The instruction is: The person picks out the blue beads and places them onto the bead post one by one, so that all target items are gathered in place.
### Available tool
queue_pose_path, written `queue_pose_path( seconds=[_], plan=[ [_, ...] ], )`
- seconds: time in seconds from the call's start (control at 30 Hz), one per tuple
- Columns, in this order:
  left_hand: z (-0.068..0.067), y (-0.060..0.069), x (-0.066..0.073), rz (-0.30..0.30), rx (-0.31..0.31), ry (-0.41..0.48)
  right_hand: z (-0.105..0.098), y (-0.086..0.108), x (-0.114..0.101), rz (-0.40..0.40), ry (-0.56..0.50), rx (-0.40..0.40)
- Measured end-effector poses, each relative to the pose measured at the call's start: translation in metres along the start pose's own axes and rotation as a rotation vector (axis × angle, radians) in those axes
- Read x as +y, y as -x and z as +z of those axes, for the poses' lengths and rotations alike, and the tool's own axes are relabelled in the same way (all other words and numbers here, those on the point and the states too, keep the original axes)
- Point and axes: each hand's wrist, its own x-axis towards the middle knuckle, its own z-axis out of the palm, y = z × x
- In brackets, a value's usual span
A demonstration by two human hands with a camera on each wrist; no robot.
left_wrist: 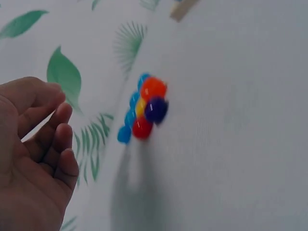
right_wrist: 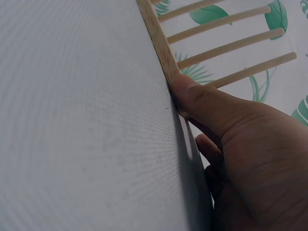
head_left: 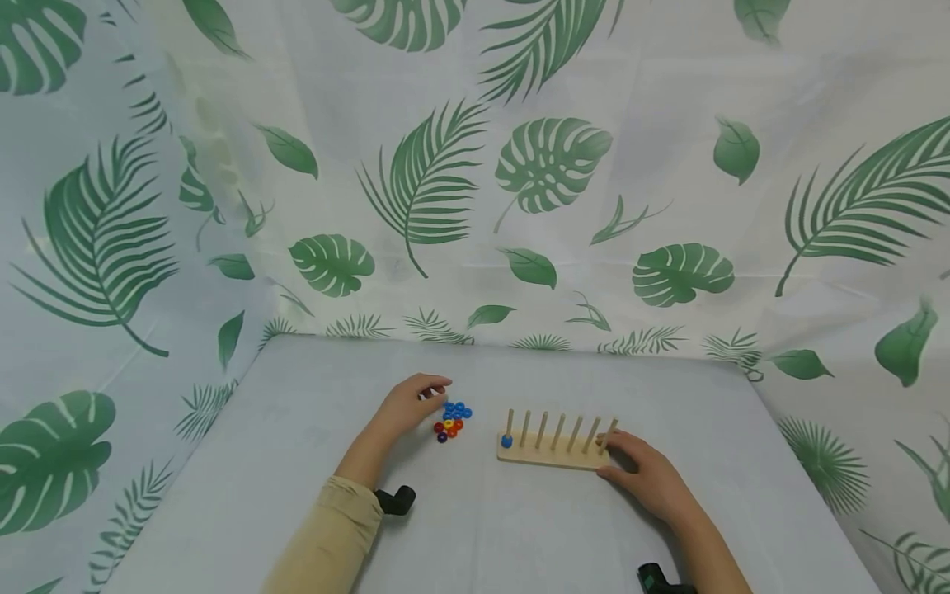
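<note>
A small cluster of round beads lies on the table: several blue beads [head_left: 458, 410] at the back, then a yellow bead [head_left: 449, 424], red, orange and a dark purple bead [left_wrist: 156, 109]. My left hand [head_left: 406, 404] hovers just left of them, its fingers loosely bent, and I see nothing between them. To the right lies a wooden peg board [head_left: 552, 455] with a row of several upright pegs. One blue bead [head_left: 507, 441] sits at the foot of its leftmost peg. My right hand [head_left: 647, 476] grips the board's right end, the thumb [right_wrist: 195, 91] pressed on its near edge.
The grey-white table [head_left: 475, 528] stretches out around the beads and board. Behind it and at both sides hangs a white sheet [head_left: 445, 305] printed with green leaves. A black device [head_left: 397, 500] is worn at the left wrist, another [head_left: 656, 577] at the right.
</note>
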Motion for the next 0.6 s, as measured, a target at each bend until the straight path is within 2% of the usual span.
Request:
queue_pose_path(
  seconds=[0.13, 0.27, 0.43, 0.6],
  plan=[
    [-0.003, -0.006, -0.014, -0.035, -0.034, 0.014, -0.001, 0.001, 0.002, 0.007, -0.005, -0.001],
    [-0.001, -0.011, -0.024, -0.050, -0.054, 0.028, -0.001, 0.000, 0.003, 0.008, -0.002, 0.000],
    [0.005, -0.015, -0.031, -0.021, -0.064, -0.018, 0.000, 0.000, 0.003, 0.021, 0.000, -0.003],
    [0.007, -0.018, -0.036, 0.025, -0.043, -0.080, 0.000, -0.001, 0.002, 0.026, -0.011, -0.002]
  ],
)
